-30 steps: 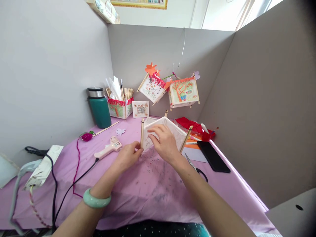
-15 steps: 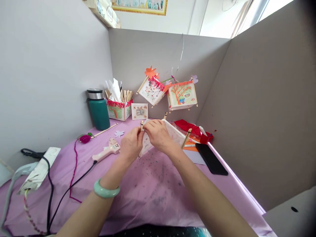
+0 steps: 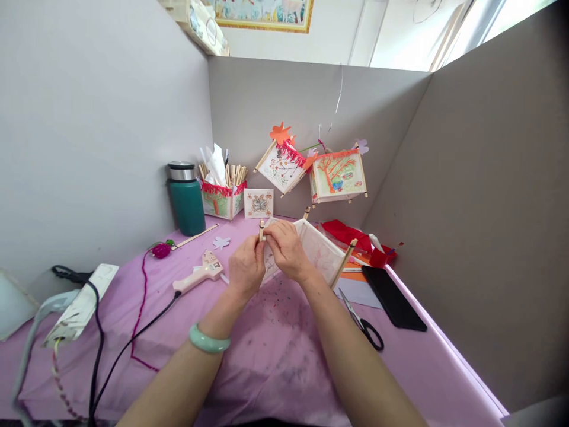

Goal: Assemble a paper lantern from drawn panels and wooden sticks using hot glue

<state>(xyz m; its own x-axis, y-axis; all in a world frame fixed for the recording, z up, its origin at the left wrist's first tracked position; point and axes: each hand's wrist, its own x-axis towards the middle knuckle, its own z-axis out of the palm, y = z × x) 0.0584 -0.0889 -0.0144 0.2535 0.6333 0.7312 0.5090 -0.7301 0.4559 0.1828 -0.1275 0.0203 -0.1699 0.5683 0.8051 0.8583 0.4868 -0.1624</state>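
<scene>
White-panelled box (image 3: pixel 320 252) sits on the surface (image 3: pixel 306 362), assembled around its posts (image 3: pixel 345 262); visible rim is untrimmed, unlike the hanging boxes (image 3: pixel 340 176). Left hand (image 3: pixel 247 265) grips a corner post (image 3: pixel 261 229); right hand (image 3: pixel 287 250) bunches there, its hold indeterminable.

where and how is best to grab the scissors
Probably by the black handles, with a hand coming from the near right side: the scissors lie flat on the cloth, handles toward the person, blades pointing away and leftward.
</scene>
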